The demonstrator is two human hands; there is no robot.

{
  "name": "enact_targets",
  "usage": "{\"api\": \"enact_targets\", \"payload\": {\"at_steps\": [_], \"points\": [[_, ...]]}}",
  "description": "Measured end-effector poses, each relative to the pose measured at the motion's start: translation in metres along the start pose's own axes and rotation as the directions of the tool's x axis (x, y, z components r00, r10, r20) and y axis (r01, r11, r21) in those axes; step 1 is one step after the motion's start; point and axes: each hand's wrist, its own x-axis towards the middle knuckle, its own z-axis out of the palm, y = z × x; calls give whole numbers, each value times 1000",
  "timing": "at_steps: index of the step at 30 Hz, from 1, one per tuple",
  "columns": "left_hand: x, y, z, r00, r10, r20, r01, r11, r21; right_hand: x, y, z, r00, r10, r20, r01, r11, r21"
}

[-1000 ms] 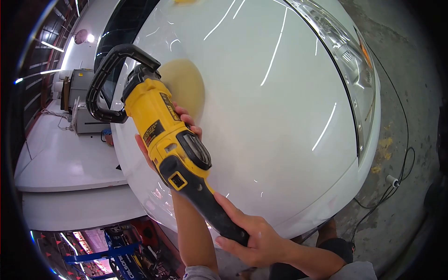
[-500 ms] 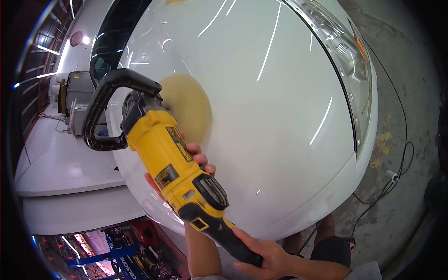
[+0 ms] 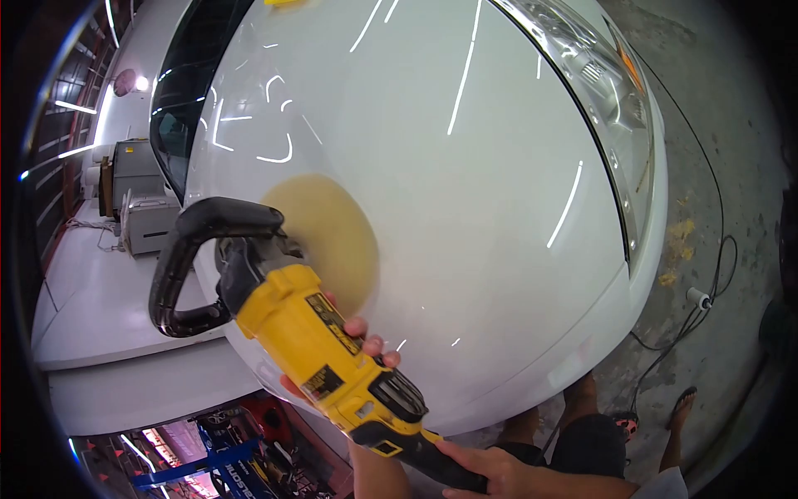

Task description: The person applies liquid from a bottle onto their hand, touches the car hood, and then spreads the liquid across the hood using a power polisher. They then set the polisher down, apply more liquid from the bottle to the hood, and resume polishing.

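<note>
A yellow and black car polisher lies across the lower left of the head view. Its round yellowish pad looks blurred and rests against the white car hood. My left hand wraps under the polisher's yellow body, with fingertips showing along its right side. Around the rear black handle my right hand is closed; some of its fingers are hidden. The black loop handle at the polisher's front is held by neither hand.
A headlight lies at the upper right. A black cable runs over the concrete floor to a white connector. Bare legs and a sandalled foot show at lower right. Grey boxes stand at left.
The polisher, with both my hands on it, has moved down and slightly right in the view. More of the hood's far side shows, and a sandalled foot has come into view.
</note>
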Motion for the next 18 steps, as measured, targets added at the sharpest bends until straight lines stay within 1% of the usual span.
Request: {"api": "enact_targets", "payload": {"at_steps": [1,2,3,4,5,7,8,9,10,11,12,13,14,15,16,17,18], "points": [[2,1,2,1000,23,-2,-23,999,26,4,-4,-4,999,36,24,-37,998,49],[4,3,2,1000,22,9,-22,999,29,7,-10,-9,999,46,1,-46,998,42],[4,3,11,999,33,-18,-32,997,71,10,-16,-17,995,61,84,-69,993,95],[1,5,17,1000,29,4,-29,996,81,9,-22,-24,986,77,151,-100,984,149],[-5,3,22,1000,3,15,-4,997,80,4,-25,-29,990,114,80,-124,982,145],[-21,-11,42,995,-6,101,8,1000,-21,-21,-29,-29,951,85,297,-38,986,-161],[-26,-20,42,978,11,206,12,993,-113,-31,-34,-27,971,-15,239,64,979,-196],[-34,-12,48,963,-1,269,37,991,-131,-43,-37,-19,985,18,173,19,978,-208],[-44,-4,54,944,-12,330,64,987,-145,-54,-41,-10,973,65,220,-13,973,-229],[-49,7,63,923,-42,383,80,993,-84,-64,-42,-7,953,97,287,-23,968,-252],[-59,12,75,912,-57,407,100,991,-85,-82,-42,-1,995,60,85,-42,980,-196],[-69,16,88,900,-72,431,120,989,-86,-109,-21,0,994,79,-80,-101,944,-315],[-85,14,116,943,-17,331,48,995,-85,-133,-5,5,967,75,-244,-173,895,-411],[-101,15,135,971,49,233,-32,997,-77,-146,-8,10,815,240,-528,-477,795,-374],[-115,25,140,922,71,380,-65,997,-28,-161,4,22,679,96,-728,-655,527,-541],[-127,36,144,907,73,414,-63,997,-38,-177,33,44,354,113,-928,-927,176,-332],[-138,47,152,895,75,440,-58,997,-53,-204,74,45,348,68,-935,-934,106,-340]]}}
